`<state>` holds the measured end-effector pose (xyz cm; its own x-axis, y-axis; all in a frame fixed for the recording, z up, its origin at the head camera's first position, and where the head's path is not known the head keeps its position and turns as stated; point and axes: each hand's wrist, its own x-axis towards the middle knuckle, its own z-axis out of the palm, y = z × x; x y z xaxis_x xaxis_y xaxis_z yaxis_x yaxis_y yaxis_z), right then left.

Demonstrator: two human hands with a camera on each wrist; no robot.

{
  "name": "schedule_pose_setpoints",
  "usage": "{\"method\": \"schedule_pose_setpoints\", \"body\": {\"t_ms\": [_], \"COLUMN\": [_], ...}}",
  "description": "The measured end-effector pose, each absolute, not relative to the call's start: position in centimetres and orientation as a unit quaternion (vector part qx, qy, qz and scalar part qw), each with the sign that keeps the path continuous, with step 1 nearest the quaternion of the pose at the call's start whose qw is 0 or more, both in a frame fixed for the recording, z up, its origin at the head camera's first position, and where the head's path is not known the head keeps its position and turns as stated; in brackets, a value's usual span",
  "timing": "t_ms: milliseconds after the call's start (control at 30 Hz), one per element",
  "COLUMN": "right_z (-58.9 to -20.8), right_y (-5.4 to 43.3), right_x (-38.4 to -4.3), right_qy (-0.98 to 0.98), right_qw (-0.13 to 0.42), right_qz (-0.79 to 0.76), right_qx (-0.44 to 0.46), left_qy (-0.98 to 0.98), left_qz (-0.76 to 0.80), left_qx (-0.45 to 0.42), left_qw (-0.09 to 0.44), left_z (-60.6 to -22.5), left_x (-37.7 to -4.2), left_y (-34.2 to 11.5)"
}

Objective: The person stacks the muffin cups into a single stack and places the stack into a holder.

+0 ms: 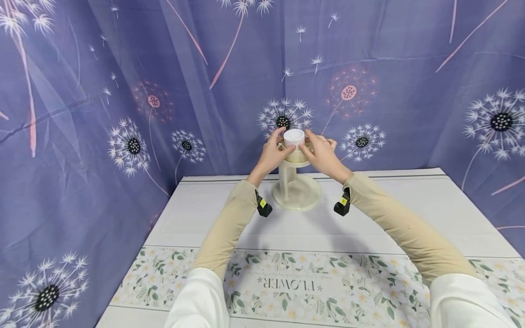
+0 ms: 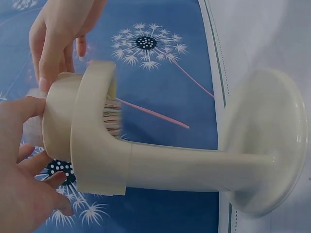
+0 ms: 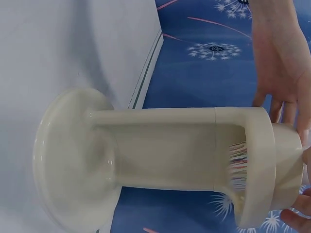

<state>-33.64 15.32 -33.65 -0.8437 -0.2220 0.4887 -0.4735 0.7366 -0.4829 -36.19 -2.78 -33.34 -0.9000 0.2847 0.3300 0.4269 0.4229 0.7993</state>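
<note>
My left hand [image 1: 271, 152] and right hand [image 1: 324, 155] come from either side to a small white cup [image 1: 294, 138], pinching it between thumbs and forefingers. It sits on top of a cream round piece [image 2: 62, 116], seated in the ring of a cream stand [image 1: 288, 175]. Thin multicoloured bristles [image 2: 112, 119] stick out under the ring, also visible in the right wrist view. Fingertips of both hands lie right at the cream piece's upper rim in the wrist views. The lower part of the white cup is hidden by it and the fingers.
The stand's round base [image 1: 301, 196] rests on a table with a white cloth [image 1: 197, 214] and a floral band lettered FLOWER. Behind the table hangs a blue-purple dandelion curtain [image 1: 229, 114]. Black wrist cameras [image 1: 264, 207] hang below both forearms.
</note>
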Motion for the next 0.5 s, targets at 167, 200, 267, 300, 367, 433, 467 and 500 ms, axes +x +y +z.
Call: {"method": "schedule_pose_setpoints", "body": {"t_ms": [167,200,267,300,367,433,467,500], "right_z": [-33.8,-33.8,-34.0,-34.1,-34.3,-34.4,-34.5,-34.6], "right_y": [15.4,15.4,15.5,15.6,15.7,15.9,16.0,16.1], "right_x": [-33.6,-33.5,-33.4,-33.4,-33.3,-33.3,-33.4,-33.4], "right_qy": [-0.908,-0.906,-0.902,-0.898,-0.89,-0.878,-0.873,-0.867], "right_qw": [0.21,0.212,0.218,0.224,0.236,0.253,0.261,0.269], "right_qz": [0.31,0.313,0.319,0.324,0.334,0.346,0.352,0.356], "right_qx": [0.189,0.19,0.193,0.196,0.203,0.212,0.217,0.22], "left_qy": [-0.836,-0.833,-0.829,-0.827,-0.821,-0.815,-0.812,-0.807], "left_qz": [-0.496,-0.498,-0.504,-0.507,-0.516,-0.524,-0.529,-0.535], "left_qx": [-0.223,-0.225,-0.225,-0.223,-0.217,-0.209,-0.203,-0.198], "left_qw": [0.079,0.082,0.091,0.096,0.11,0.131,0.143,0.155], "left_z": [-33.6,-33.7,-33.8,-33.9,-34.0,-34.3,-34.4,-34.6], "left_x": [-36.1,-36.1,-36.2,-36.2,-36.2,-36.1,-36.1,-36.1], "left_y": [-2.8,-2.8,-2.9,-2.9,-3.1,-3.3,-3.4,-3.6]}}
